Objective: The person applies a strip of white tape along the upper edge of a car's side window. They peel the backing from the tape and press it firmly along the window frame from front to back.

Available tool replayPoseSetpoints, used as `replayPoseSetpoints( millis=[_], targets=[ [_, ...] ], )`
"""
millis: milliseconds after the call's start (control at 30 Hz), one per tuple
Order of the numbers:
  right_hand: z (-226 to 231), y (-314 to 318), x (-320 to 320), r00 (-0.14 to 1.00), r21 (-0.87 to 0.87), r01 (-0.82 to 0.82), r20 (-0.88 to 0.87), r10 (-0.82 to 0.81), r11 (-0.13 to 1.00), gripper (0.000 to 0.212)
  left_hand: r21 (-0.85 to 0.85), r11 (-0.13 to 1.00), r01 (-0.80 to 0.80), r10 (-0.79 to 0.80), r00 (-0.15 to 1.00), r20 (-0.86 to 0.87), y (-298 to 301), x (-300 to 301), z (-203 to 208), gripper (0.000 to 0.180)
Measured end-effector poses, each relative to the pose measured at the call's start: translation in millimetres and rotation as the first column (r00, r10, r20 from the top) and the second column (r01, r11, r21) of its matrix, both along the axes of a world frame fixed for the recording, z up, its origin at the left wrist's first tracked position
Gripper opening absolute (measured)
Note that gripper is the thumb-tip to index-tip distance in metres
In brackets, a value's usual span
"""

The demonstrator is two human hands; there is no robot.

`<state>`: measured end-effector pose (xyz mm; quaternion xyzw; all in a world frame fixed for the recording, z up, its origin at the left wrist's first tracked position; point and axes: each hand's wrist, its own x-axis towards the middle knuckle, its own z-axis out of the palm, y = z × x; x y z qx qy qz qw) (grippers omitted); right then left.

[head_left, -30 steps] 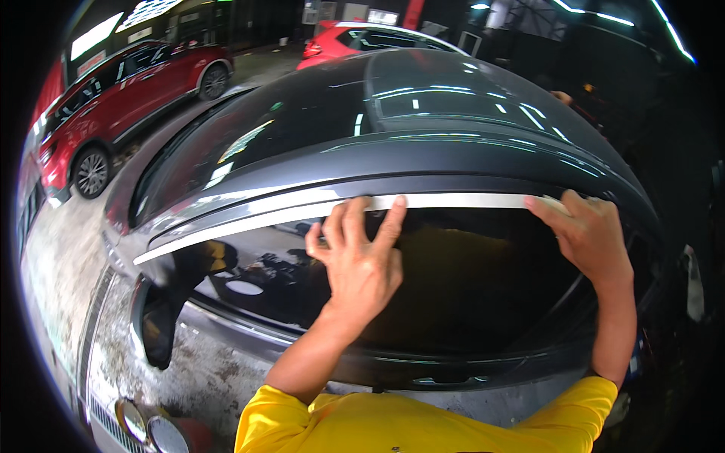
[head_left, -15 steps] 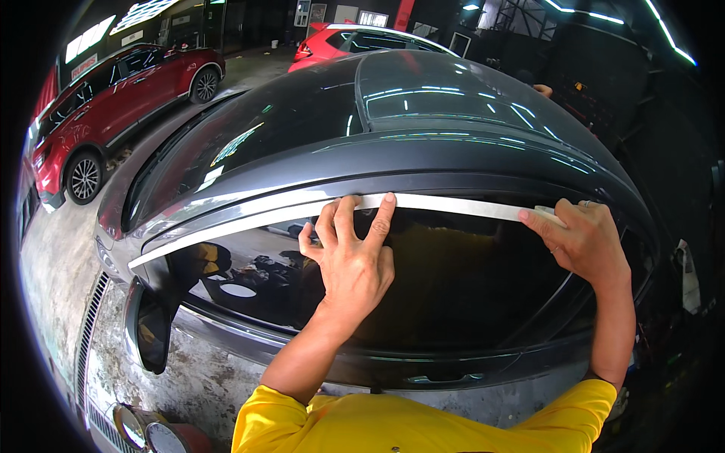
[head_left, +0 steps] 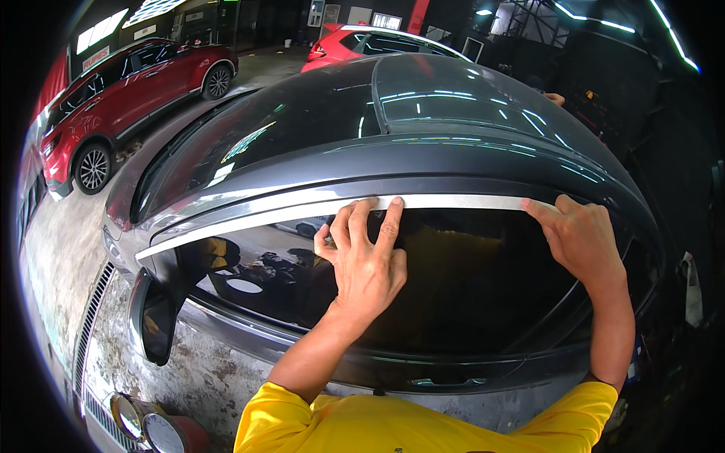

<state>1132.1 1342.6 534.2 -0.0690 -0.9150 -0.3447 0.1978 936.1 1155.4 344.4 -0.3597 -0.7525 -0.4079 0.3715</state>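
A long strip of white tape [head_left: 453, 201] lies along the trim above the dark side window [head_left: 468, 272] of a grey car [head_left: 302, 170], running down toward the side mirror [head_left: 157, 326]. My left hand [head_left: 368, 264] is spread, its fingertips pressing on the middle of the strip, with nothing held in it. At the strip's right end my right hand [head_left: 583, 238] has its fingers curled round the tape. One outstretched fingertip touches the strip there, and the rest of the tape is hidden behind the hand.
A dark red car [head_left: 143, 90] stands at the far left, and a bright red car [head_left: 385, 43] is behind the grey one. Round containers [head_left: 170, 434] sit on the floor at lower left, by a drain grate [head_left: 94, 298]. Another person's hand [head_left: 556, 99] shows beyond the roof.
My right hand has lowered slightly, and its fingers have turned on the tape, whose loose end beside them no longer shows. The left fingers stay on the strip. The view has shifted a little.
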Motion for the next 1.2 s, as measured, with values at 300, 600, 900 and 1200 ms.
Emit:
replayPoseSetpoints(
  millis=[300, 600, 900, 1200],
  targets=[
    [-6, 3, 0, 1.0, -0.043, 0.002, -0.02, -0.003, 0.999, 0.036, 0.045, 0.999, 0.008, -0.006, 1.0, -0.031, 4, -5, 5, 0.077],
    [-8, 9, 4, 0.998, -0.086, -0.038, -0.055, 0.034, 0.996, 0.042, 0.043, 0.998, 0.051, -0.047, 0.995, -0.086, 12, -4, 14, 0.072],
    [-13, 13, 11, 0.995, -0.151, -0.066, -0.089, 0.053, 0.986, 0.043, 0.075, 0.993, -0.09, 0.094, 0.994, -0.057, -27, -29, -6, 0.068],
    [-14, 11, 11, 0.99, -0.151, -0.105, -0.113, 0.089, 0.983, 0.043, 0.029, 1.0, 0.005, -0.002, 0.993, -0.118, -12, -18, 7, 0.07]
  ],
)
